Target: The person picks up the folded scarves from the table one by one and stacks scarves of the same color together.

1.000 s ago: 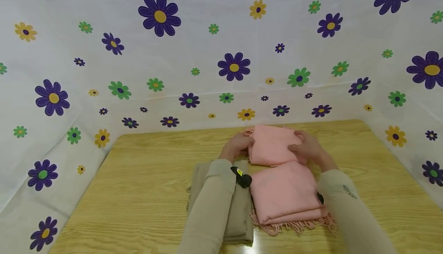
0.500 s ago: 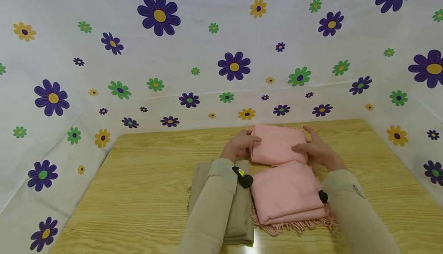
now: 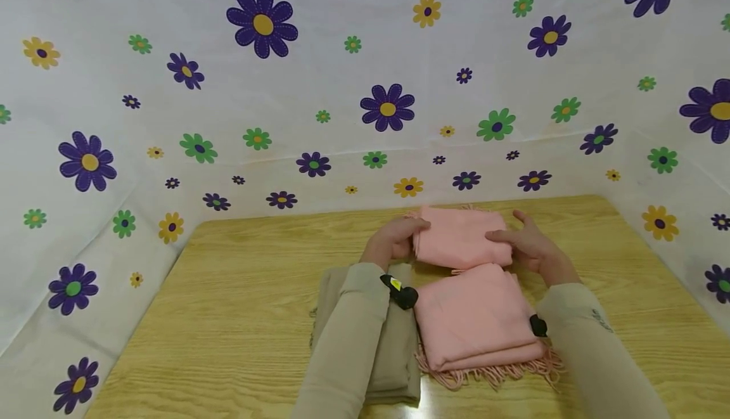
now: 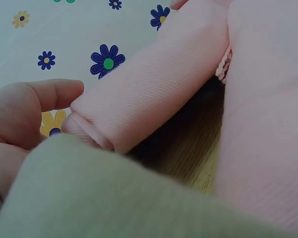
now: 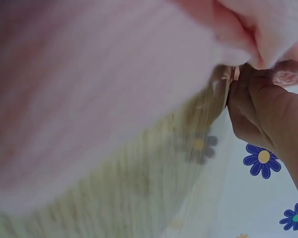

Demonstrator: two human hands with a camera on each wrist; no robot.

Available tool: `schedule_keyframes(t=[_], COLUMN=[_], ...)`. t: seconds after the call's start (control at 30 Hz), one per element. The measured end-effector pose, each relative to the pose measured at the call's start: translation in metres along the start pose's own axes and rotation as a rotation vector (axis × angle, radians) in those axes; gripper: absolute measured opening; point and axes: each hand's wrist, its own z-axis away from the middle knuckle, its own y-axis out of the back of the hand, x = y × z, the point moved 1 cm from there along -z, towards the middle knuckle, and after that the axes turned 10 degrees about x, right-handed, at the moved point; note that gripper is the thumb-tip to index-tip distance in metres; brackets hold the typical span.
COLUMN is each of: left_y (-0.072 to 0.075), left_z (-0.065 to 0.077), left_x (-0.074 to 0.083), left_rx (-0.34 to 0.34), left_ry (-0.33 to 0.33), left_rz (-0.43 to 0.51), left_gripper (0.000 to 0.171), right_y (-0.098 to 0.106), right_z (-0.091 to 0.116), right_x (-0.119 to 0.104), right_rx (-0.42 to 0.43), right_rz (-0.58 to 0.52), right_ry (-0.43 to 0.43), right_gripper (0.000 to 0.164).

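Observation:
In the head view a folded pink fringed scarf (image 3: 462, 235) lies toward the back of the wooden table, held between both hands. My left hand (image 3: 392, 240) grips its left edge, thumb on top. At its right edge my right hand (image 3: 533, 248) has the thumb over the cloth, and the right wrist view shows this hand's curled fingers (image 5: 248, 99) under the fabric. Dark shadow shows beneath the scarf's near side (image 4: 149, 99) in the left wrist view. A second folded pink scarf (image 3: 479, 317), fringe toward me, lies just in front of it.
A folded grey-beige scarf (image 3: 399, 355) lies left of the nearer pink one, partly hidden under my left sleeve (image 3: 348, 343). A white sheet printed with flowers (image 3: 319, 58) stands around the back and sides of the wooden table (image 3: 245, 292).
The right hand has shifted right and its thumb now lies on the scarf's right edge. The far scarf's front edge has risen slightly, and its right side has stretched to the right.

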Motion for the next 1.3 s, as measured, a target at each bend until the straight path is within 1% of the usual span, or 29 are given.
schedule_keyframes(t=[0.03,0.1,0.17,0.23,0.33,0.4,0.47,0.6,0.7,0.8,0.9,1.03,1.2,1.3], left_y=[0.000,-0.001,-0.001,-0.002,-0.002,-0.003,-0.004,-0.006,-0.008,-0.010,-0.012,-0.013,-0.015,-0.015], left_z=[0.000,0.001,0.002,0.003,0.003,0.004,0.004,0.004,0.004,0.005,0.006,0.007,0.003,0.004], left_x=[0.000,-0.001,0.000,0.000,-0.001,-0.002,-0.003,-0.002,0.001,0.004,0.005,0.005,0.005,0.005], left_rx=[-0.002,0.016,0.035,0.052,0.049,0.046,0.036,0.024,0.026,0.029,0.026,0.020,0.000,-0.004], left_ry=[0.004,0.003,0.006,0.001,-0.016,-0.039,-0.057,-0.072,-0.066,-0.063,-0.050,-0.029,-0.044,-0.041], left_rz=[-0.011,-0.031,-0.043,-0.039,-0.030,-0.042,-0.057,-0.099,-0.160,-0.229,-0.261,-0.268,-0.277,-0.279], left_gripper=[0.043,0.045,0.054,0.067,0.083,0.088,0.090,0.082,0.070,0.058,0.052,0.050,0.048,0.048], right_y=[0.000,-0.001,-0.002,-0.003,-0.004,-0.004,-0.003,-0.001,0.002,0.002,0.002,0.003,0.006,0.007], right_z=[0.000,0.002,0.003,0.005,0.005,0.006,0.006,0.006,0.005,0.004,0.002,0.001,0.001,0.001], right_x=[0.000,-0.001,-0.001,0.000,0.003,0.005,0.007,0.008,0.008,0.009,0.011,0.012,0.011,0.010], right_rx=[0.000,-0.011,-0.030,-0.055,-0.080,-0.094,-0.109,-0.130,-0.131,-0.156,-0.188,-0.211,-0.220,-0.231], right_rz=[-0.009,-0.013,-0.009,0.006,0.072,0.128,0.189,0.311,0.356,0.298,0.219,0.184,0.157,0.141], right_ry=[-0.002,0.000,0.000,0.017,0.068,0.113,0.157,0.242,0.286,0.275,0.230,0.188,0.160,0.148], right_gripper=[0.109,0.108,0.107,0.106,0.104,0.101,0.098,0.089,0.084,0.080,0.078,0.077,0.078,0.077])
